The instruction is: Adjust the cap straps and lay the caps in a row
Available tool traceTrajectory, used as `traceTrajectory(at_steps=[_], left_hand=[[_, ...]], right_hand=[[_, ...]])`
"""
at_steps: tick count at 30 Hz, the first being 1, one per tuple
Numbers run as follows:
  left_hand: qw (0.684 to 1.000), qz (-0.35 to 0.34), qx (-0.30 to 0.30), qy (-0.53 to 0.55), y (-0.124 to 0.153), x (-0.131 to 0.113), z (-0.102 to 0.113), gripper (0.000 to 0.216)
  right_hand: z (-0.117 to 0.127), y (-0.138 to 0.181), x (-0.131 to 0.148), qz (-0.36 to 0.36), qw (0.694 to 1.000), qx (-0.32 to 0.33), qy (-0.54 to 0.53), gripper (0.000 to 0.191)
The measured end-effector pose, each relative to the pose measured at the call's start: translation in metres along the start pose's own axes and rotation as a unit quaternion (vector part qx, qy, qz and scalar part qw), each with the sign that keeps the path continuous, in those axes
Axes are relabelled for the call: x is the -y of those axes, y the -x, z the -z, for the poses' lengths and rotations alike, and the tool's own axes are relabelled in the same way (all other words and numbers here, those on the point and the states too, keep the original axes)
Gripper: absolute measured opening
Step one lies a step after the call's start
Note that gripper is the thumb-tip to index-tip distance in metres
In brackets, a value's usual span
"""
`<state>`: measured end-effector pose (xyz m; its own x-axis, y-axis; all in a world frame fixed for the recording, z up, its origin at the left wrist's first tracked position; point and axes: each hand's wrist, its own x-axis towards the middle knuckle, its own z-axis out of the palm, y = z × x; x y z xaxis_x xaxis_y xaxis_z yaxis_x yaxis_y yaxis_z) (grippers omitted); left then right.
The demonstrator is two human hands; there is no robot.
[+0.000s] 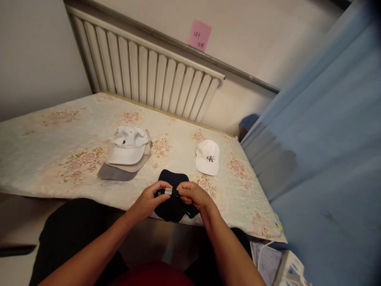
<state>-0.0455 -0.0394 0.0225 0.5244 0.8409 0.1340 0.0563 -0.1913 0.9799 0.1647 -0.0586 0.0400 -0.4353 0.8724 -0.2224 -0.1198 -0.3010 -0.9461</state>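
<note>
The left hand (151, 197) and the right hand (196, 194), at lower centre of the frame, each pinch the strap (175, 193) of a dark cap (172, 211). A silver buckle (168, 191) sits on the strap between them. The dark cap is at the near edge of a floral cover (181, 155). Right of centre: a white cap (207, 157) with black lettering. Left of centre: a stack of caps (127, 154), white uppermost. Upper left to centre: a radiator (150, 75).

Your dark cap (171, 208) looks like matt cloth, its buckle (168, 191) glossy metal; you face a matt cloth cover (181, 143) and a paper note (200, 35).
</note>
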Motion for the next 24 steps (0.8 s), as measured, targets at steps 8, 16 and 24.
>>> traceTrajectory(at_steps=[8, 16, 24], left_hand=[[1.0, -0.007, -0.01, -0.023, -0.001, -0.005, -0.002, 0.024], [0.999, -0.003, -0.017, -0.042, 0.002, -0.007, -0.004, 0.022], [0.995, -0.049, -0.018, -0.086, 0.002, -0.012, -0.008, 0.018]], right_hand=[[-0.007, 0.003, 0.003, -0.004, 0.999, -0.035, 0.016, 0.025], [-0.011, -0.001, -0.004, 0.013, 0.999, -0.013, -0.046, 0.026], [-0.014, -0.005, -0.01, -0.001, 0.996, 0.015, -0.086, 0.027]])
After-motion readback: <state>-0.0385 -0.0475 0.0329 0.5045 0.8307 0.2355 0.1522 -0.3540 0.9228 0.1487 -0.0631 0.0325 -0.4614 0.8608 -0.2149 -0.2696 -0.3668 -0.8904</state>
